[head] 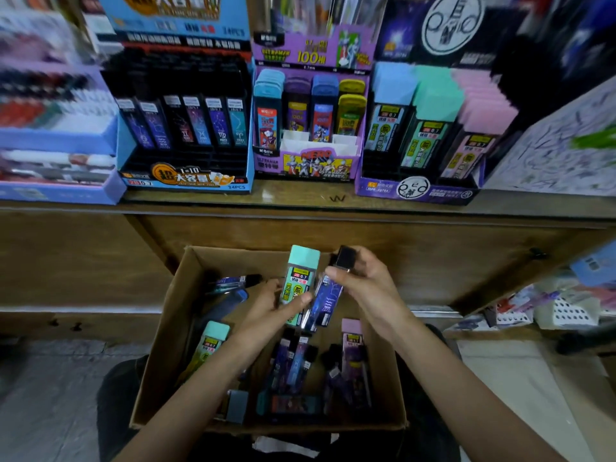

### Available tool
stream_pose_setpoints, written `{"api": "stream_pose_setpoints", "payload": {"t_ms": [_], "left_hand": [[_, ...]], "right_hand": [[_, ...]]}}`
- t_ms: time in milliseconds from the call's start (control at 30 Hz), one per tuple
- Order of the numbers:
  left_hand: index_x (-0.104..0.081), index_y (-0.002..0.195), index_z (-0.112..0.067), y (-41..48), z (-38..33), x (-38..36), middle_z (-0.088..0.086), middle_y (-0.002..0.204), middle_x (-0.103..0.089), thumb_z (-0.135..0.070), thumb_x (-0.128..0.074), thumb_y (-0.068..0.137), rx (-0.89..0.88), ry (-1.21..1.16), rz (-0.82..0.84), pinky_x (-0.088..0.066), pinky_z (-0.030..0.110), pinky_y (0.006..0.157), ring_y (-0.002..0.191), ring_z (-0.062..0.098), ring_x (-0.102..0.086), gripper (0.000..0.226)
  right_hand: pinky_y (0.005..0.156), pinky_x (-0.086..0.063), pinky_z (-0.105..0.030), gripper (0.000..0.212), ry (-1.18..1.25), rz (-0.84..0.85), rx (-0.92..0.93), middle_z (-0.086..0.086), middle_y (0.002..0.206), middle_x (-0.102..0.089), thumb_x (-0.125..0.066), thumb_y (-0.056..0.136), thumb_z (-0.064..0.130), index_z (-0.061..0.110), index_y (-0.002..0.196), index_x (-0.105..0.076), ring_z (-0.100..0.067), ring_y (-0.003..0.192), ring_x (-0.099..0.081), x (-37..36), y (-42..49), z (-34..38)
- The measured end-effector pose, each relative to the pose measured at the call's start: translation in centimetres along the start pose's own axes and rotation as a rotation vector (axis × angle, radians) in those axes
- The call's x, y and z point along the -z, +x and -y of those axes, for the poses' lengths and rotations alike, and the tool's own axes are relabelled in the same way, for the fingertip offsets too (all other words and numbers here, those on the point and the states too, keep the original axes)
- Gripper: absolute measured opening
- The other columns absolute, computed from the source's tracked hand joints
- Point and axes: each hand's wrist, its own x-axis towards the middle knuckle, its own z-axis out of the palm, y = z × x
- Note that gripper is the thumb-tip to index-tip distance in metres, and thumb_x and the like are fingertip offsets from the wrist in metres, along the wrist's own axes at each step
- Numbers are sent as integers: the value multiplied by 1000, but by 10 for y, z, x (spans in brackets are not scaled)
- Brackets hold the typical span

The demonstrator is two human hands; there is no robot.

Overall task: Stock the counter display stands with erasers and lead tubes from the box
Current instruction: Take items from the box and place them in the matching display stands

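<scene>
Over the box (166, 328), lower centre, left hand (266, 315) grips the mint tube (300, 281), right hand (366, 288) pinches the dark tube (328, 300): slot mint upright in the pastel stand (416, 191), dark in the blue stand (186, 181).

Blue stand (186, 182) front rows free, counter (300, 199) packed w/ stands (308, 166), box (156, 345) open-topped

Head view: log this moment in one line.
left hand: grips mint-capped tube | right hand: grips black-capped tube | where: over box
</scene>
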Motion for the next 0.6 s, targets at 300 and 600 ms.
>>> {"api": "stream_pose_setpoints", "payload": {"t_ms": [300,600], "left_hand": [[-58,114,-22,-3,-54,-5,0,104,-72,-42,-68,72,-151,-82,71,-55,25,73,95,17,-69,47],[-56,115,-15,-5,-102,-6,4,102,-73,-26,-60,81,-293,-54,53,-57,26,71,93,21,-70,36]], "right_hand": [[76,-56,-27,26,11,-31,168,7,101,-70,-69,81,16,25,105,-63,-9,95,-66,-14,-1,44],[85,-52,-34,19,-54,-88,282,-1,101,-70,-67,84,12,16,102,-62,-16,95,-66,-3,11,92]]}}
